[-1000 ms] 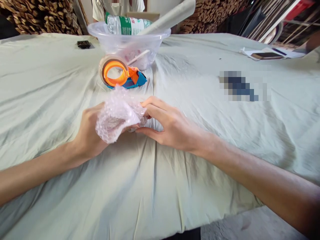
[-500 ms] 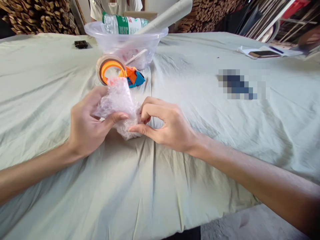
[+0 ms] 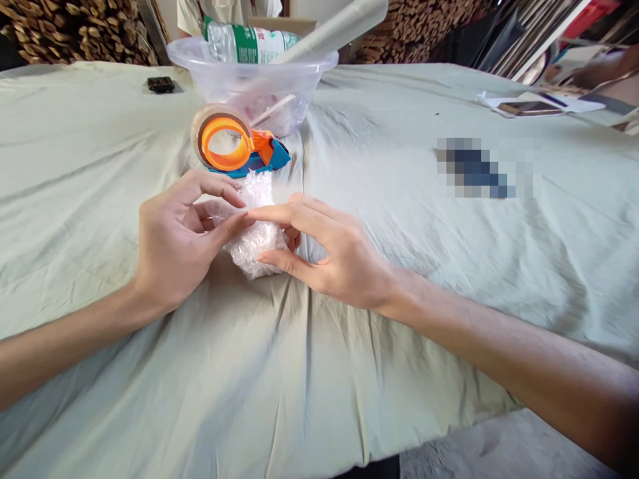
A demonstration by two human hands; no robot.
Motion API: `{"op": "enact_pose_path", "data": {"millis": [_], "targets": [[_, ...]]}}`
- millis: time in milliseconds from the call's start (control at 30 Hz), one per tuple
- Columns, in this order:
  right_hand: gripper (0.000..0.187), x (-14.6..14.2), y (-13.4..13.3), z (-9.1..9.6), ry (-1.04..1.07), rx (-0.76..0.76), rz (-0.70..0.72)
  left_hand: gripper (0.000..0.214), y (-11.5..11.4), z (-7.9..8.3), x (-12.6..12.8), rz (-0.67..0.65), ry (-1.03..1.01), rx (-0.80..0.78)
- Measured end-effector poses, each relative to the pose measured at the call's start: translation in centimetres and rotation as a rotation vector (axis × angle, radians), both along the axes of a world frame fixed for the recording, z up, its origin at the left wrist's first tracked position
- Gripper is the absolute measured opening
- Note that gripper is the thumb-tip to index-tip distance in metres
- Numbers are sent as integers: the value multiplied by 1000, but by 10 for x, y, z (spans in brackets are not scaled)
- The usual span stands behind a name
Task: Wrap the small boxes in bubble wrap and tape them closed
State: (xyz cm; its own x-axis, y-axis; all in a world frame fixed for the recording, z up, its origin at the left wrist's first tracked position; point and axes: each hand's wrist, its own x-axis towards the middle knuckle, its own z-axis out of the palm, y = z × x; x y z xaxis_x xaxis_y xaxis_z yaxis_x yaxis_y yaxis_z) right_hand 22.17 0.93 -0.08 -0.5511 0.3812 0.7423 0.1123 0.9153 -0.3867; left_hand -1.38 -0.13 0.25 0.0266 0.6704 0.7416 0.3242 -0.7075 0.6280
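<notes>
A small bundle of clear bubble wrap [image 3: 253,234] lies on the pale green cloth [image 3: 349,372] between my hands. My left hand [image 3: 174,243] curls round its left side, thumb and fingers pinching the wrap. My right hand [image 3: 329,249] holds the right side, forefinger laid across the top and thumb under the front. What the wrap covers is hidden. Just behind it sits an orange and blue tape dispenser [image 3: 234,143] with a roll of tan tape.
A clear plastic bowl [image 3: 200,61] at the back holds a water bottle [image 3: 244,45] and a rolled sheet [image 3: 334,28]. A small black object [image 3: 160,84] lies far left. A phone on papers [image 3: 529,106] rests far right. A person stands behind the bowl.
The loose flap of bubble wrap has been folded down from my left hand onto the bundle. The bundle is now tighter and lower, with my right forefinger across its top.
</notes>
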Motion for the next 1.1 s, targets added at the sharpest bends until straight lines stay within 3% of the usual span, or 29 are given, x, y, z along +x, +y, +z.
{"op": "enact_pose_path", "data": {"millis": [167, 333, 467, 567, 667, 867, 967, 1100], "targets": [[35, 2, 4, -6, 26, 32, -12, 4, -4, 2, -3, 56, 153, 24], [37, 4, 8, -7, 30, -1, -21, 18, -11, 5, -2, 68, 244, -31], [37, 6, 10, -7, 40, -5, -41, 41, -18, 9, -3, -2, 223, -129], [34, 7, 11, -6, 44, -16, -43, 53, -18, 7, -4, -22, 282, -52], [31, 7, 9, -5, 49, -53, -36, 40, -13, 2, -2, -11, 308, 86], [28, 6, 5, -2, 31, -114, 16, 30, -6, -5, 4, 26, -29, 165], [28, 7, 4, -2, 36, -128, 44, 23, -8, -3, 5, 80, -2, 187], [27, 7, 5, -3, 34, -145, 42, 8, -14, 1, 4, 119, 101, 88]]}}
